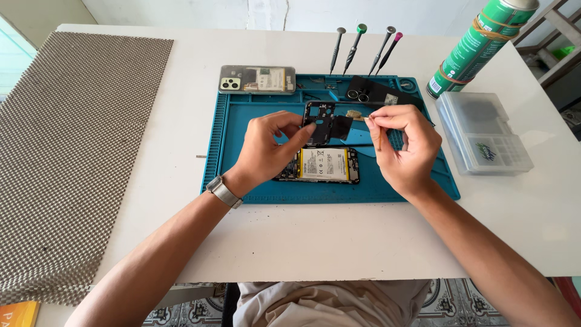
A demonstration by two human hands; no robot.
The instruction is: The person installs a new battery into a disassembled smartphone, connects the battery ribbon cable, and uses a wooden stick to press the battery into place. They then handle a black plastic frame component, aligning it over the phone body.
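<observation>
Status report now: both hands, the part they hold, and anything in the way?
Left hand holds black phone frame piece. Right hand pinches small brush at the piece. Opened phone lies below on blue mat; nothing blocks.

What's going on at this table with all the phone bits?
A person is working over a blue mat. The left hand holds up a black phone frame piece; the right hand pinches a small brush beside it. An opened phone with its battery showing lies on the mat below. Four screwdrivers stand at the mat's far edge.
</observation>
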